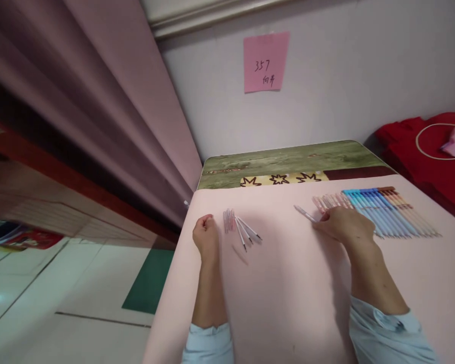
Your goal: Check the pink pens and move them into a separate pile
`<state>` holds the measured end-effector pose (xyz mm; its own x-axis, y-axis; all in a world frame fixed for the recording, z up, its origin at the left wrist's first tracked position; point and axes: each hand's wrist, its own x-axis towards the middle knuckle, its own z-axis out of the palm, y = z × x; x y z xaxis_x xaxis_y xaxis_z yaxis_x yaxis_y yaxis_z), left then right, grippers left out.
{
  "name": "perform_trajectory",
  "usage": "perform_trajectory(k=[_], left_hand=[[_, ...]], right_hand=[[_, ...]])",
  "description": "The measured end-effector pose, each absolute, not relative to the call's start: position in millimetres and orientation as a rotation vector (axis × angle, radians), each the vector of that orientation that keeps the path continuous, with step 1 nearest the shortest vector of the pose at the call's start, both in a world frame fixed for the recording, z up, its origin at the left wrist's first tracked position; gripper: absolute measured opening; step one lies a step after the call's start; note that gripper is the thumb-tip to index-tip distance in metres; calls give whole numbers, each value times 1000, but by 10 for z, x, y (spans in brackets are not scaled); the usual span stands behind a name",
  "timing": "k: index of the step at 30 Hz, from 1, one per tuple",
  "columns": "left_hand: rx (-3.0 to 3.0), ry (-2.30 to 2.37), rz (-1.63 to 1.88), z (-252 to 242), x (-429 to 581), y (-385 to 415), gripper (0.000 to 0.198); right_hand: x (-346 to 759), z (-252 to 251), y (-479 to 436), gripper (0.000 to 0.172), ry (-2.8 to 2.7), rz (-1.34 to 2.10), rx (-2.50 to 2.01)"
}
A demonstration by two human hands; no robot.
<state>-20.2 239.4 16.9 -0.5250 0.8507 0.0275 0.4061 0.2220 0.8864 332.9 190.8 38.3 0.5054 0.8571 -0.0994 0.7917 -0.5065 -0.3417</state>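
My right hand [343, 225] pinches a whitish pen [304, 212] that points up and to the left, low over the pink table covering. Beside and partly under that hand lies a row of pens: pinkish ones [326, 201], blue ones [371, 212] and brown-topped ones [405, 210]. My left hand [205, 235] is closed in a fist near the left table edge; whatever it may hold is hidden. Just right of it lie several clear short pen caps [229, 221] side by side. White pen refills [245, 232] with dark tips fan out from them.
The pink covering [284, 293] lies over a table with a green patterned top [288, 157]. Behind is a wall with a pink paper note [265, 61]. A mauve curtain [136, 101] hangs at the left, and red cloth [409, 146] lies at the right.
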Motion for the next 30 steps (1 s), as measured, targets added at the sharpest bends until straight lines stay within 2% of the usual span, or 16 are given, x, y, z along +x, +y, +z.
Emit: perform_trajectory(k=[4,8,12,15,17,23,27,30], left_hand=[[1122,1979,1407,280,-108,2356,26],[1085,1598,1534,421,121,2317,25],[1002,1171,1280,506,448,2235,31],[867,968,1167,537,641,2159,38],[744,877,1130,544,702,2131,41],[544,901,1235,557,633,2148,32],[592,847,1172,598,583,2148,37],[583,822,1198,595,594,2146,33]], right_hand=[[3185,527,1923,17,-1410,440,-2647],[2837,661,1961,26,-1421,419,-2313],[2352,696,1998,36,-1157,1125,-1523],[2077,695,1988,40,-1058,1488,-1209],[1983,679,1973,40,-1026,1605,-1135],[1976,598,1963,48,-1008,1817,-1107],[2007,623,1956,46,-1011,1859,-1022],[2007,644,1948,46,-1073,1849,-992]])
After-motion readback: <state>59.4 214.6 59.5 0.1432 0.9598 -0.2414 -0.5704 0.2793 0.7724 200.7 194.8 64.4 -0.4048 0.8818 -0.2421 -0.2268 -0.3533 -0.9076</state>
